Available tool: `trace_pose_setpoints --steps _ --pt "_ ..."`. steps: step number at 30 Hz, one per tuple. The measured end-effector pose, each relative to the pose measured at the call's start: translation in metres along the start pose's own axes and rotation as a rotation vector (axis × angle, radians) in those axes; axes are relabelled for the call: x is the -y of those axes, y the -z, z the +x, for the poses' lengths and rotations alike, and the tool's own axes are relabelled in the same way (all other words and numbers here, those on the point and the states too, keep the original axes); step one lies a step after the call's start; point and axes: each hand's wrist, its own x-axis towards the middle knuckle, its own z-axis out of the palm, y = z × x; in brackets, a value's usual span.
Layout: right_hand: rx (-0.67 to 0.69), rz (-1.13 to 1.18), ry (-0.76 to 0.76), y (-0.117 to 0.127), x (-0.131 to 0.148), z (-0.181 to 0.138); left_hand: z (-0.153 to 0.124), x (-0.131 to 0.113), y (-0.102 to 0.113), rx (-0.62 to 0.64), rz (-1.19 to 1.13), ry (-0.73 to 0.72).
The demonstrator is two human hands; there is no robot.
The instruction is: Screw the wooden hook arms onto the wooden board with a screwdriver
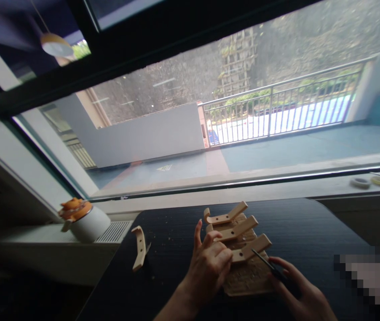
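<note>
A wooden board (246, 283) lies on the dark table, with three pale, bent wooden hooks in a row across it. My left hand (210, 261) is closed at the left end of the nearest hook (258, 246), its index finger raised and pointing away from me. My right hand (302, 290) grips the dark handle of a screwdriver (262, 257). The thin metal shaft points left, its tip at the nearest hook, close to a dark hole. Beyond are the middle hook (243, 228) and the farthest hook (226, 217), also with holes.
Another wooden hook (140, 248) stands apart at the left of the dark table (173, 214), among small chips. A white pot with an orange top (88, 223) sits on the sill. Tape rolls (360, 183) lie on the right sill. A large window runs behind the table.
</note>
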Motion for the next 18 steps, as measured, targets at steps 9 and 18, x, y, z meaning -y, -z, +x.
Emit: trace_pose_setpoints --steps 9,18 --pt "-0.011 0.002 -0.026 0.0 0.006 -0.001 0.006 0.004 0.006 0.105 0.067 -0.071" --pt "-0.04 0.03 -0.078 0.001 0.014 -0.002 0.012 0.013 0.013 0.298 0.154 -0.119"
